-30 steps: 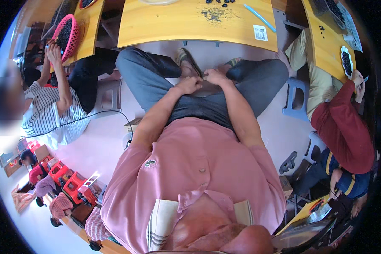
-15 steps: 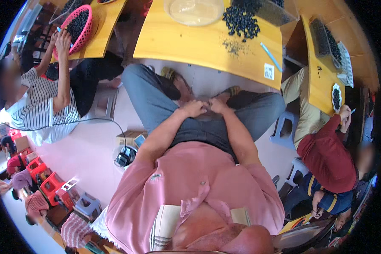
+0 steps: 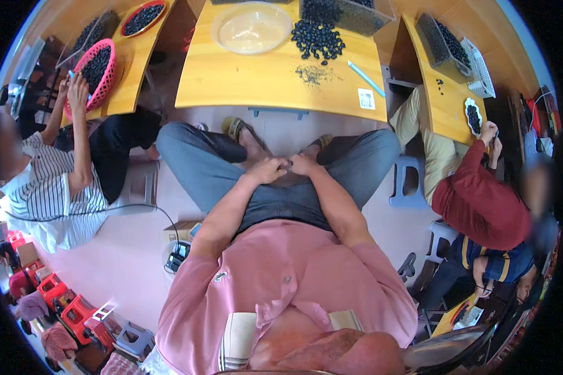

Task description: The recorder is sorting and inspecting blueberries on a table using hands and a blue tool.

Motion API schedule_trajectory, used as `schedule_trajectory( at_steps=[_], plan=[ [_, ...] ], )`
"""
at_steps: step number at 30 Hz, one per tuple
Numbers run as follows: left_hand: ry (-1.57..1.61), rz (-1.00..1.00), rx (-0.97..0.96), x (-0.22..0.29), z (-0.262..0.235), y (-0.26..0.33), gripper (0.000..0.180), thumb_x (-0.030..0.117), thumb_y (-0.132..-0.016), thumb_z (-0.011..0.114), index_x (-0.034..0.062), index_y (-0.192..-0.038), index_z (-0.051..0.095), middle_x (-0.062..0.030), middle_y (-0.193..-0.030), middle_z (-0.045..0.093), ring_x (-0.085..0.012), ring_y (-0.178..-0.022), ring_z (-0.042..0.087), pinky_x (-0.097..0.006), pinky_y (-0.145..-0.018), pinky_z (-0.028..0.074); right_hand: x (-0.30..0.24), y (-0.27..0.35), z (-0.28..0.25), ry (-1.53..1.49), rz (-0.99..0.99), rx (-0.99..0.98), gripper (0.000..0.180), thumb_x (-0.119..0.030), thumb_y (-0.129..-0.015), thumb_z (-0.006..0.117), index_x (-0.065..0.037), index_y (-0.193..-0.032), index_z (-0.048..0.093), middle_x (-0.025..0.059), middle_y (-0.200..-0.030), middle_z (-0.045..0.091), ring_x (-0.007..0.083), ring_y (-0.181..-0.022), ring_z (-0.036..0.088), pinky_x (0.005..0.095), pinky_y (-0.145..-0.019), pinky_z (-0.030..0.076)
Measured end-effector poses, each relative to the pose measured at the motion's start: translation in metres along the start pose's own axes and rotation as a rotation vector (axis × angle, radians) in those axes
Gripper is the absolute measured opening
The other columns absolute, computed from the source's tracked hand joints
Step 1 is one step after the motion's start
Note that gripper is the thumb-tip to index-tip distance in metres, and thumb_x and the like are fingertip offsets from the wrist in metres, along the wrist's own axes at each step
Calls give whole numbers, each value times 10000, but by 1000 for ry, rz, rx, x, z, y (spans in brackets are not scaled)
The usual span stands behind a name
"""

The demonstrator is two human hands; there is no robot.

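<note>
I sit with my knees apart in grey trousers. My left hand [image 3: 269, 169] and my right hand [image 3: 304, 165] rest together in my lap, fingers curled and touching each other; I cannot see anything held between them. Ahead of my feet stands a yellow wooden table [image 3: 244, 81]. On it lie a heap of small black beads or seeds [image 3: 318, 39], a clear round bowl [image 3: 251, 27], a light blue pen [image 3: 366, 78] and a small white card [image 3: 366, 99]. Both hands are well short of the table.
A person in a striped shirt [image 3: 50, 187] on my left reaches into a pink basket [image 3: 96, 67] of black seeds. A person in a red top [image 3: 481, 200] on my right works at another yellow table [image 3: 447, 106]. A blue stool [image 3: 410, 181] and a cable with a device [image 3: 176, 255] sit on the floor.
My view has tilted so the table and its black heap come further into the picture. My hands stay together in my lap, hardly moved.
</note>
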State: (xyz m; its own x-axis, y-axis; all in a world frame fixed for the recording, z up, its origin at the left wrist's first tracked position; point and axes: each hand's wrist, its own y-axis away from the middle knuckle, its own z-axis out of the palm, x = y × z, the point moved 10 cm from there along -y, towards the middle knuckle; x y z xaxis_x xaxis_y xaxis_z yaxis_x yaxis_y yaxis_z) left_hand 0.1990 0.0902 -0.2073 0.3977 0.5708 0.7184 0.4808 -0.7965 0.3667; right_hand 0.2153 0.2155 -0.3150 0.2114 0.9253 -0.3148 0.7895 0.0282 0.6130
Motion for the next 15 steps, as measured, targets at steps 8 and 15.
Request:
schedule_trajectory(
  at_steps=[8, 15],
  plan=[
    [-159, 20, -11, 41, -16, 13, 398, 313, -989, 634, 145, -1350, 653, -216, -1212, 722, -432, -1152, 672, -545, -997, 528, -8, 30, -29, -67, -97, -37, 471, -353, -876, 673, -65, -1245, 722, 229, -1271, 701, 386, -1207, 659, 489, -1050, 482],
    [-226, 0, -22, 61, -18, 38, 422, 314, -980, 665, 136, -1362, 656, -198, -1236, 722, -416, -1171, 670, -532, -999, 532, -37, 68, -50, 27, -46, -126, 518, -316, -892, 651, -192, -1395, 639, 144, -1501, 552, 350, -1442, 457, 559, -1152, 375]
  ],
)
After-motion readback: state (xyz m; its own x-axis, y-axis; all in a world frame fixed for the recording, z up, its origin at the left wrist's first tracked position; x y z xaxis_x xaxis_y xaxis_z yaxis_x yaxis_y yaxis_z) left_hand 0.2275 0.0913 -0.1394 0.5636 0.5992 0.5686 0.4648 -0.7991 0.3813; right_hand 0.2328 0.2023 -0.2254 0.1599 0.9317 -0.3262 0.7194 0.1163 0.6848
